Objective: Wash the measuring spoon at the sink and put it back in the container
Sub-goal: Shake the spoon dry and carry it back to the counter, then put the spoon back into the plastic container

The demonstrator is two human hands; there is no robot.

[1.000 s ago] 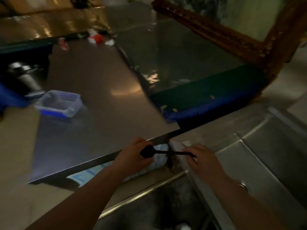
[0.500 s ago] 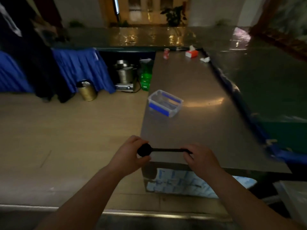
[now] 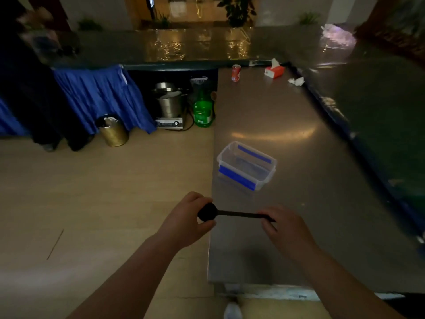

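A black measuring spoon [image 3: 236, 213] is held level between both hands over the near left edge of the steel table [image 3: 299, 139]. My left hand [image 3: 186, 219] grips its round bowl end. My right hand [image 3: 287, 226] pinches the handle's far end. A clear plastic container [image 3: 247, 165] with blue clips stands open on the table, a short way beyond the spoon. The sink is out of view.
A red can [image 3: 236, 73], a tissue box [image 3: 274, 70] and crumpled tissue [image 3: 296, 81] sit at the table's far end. On the floor to the left are a green bottle [image 3: 202, 111], a steel pot on a cooker [image 3: 170, 104] and a gold bin [image 3: 113, 131].
The view has swung left from the sink to the steel table. Both hands kept hold of the spoon, and the container is now closer in front of them.
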